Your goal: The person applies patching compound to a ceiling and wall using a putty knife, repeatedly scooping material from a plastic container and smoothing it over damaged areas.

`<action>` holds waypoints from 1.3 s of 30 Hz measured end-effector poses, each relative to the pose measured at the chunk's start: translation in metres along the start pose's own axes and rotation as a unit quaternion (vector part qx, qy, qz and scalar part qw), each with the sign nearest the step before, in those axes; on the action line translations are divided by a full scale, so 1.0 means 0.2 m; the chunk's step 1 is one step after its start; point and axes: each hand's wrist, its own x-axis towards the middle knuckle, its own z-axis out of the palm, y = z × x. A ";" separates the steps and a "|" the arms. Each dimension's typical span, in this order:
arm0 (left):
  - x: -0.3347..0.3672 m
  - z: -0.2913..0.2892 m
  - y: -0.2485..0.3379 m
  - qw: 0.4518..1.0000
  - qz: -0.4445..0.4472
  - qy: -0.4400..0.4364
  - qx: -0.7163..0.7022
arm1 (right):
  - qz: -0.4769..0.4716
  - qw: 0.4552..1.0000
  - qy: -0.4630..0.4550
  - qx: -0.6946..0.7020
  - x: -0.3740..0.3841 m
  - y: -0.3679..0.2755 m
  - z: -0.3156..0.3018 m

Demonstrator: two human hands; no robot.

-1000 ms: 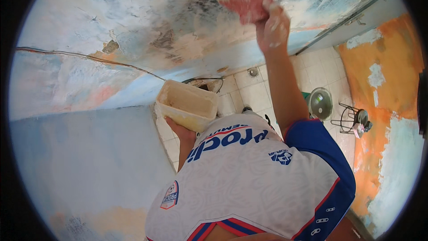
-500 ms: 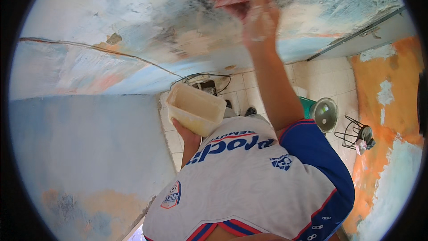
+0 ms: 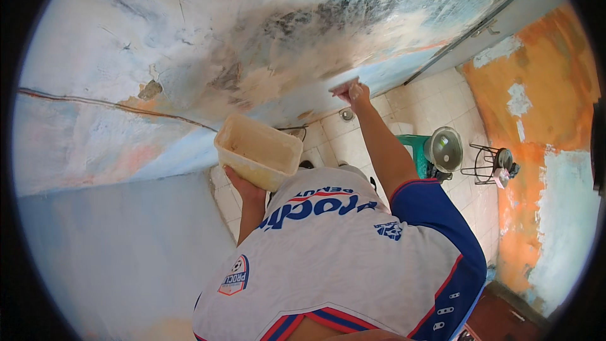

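Observation:
My left hand (image 3: 240, 181) grips a cream rectangular plastic tub (image 3: 268, 173) from its lower left side. The tub is tilted, with its mouth toward the wall, and pale smears coat its inside. My right hand (image 3: 358, 96) is out at the low part of the patchy wall (image 3: 271, 57), closed around a flat putty spreader (image 3: 344, 82). Motion blurs the spreader, so whether its edge touches the wall cannot be told. White residue marks my right fingers. Black stains and bare tan patches show on the wall above this hand.
A cable (image 3: 113, 106) runs along the wall at the left, below a chipped hole (image 3: 150, 91). At the right, a grey bucket (image 3: 444, 149) rests by a green stool (image 3: 413, 148), near a black metal stand (image 3: 483, 164). A drain (image 3: 346, 114) sits in the tiled floor.
My right hand has come down the wall with the spreader, from the black stains to the lower blue strip. The tub has shifted slightly left in view, still in my left hand. The view has turned.

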 end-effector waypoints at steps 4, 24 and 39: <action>0.06 -0.05 0.06 0.999 -0.028 0.016 0.006 | -0.089 0.978 0.153 -0.109 0.22 -0.63 0.32; 0.20 -0.12 0.13 0.996 -0.083 -0.012 -0.012 | -0.088 0.995 0.034 0.011 -0.03 0.09 -0.06; 0.22 0.05 0.11 0.991 -0.107 -0.077 -0.001 | -0.419 0.882 0.209 0.051 -0.53 -1.56 0.23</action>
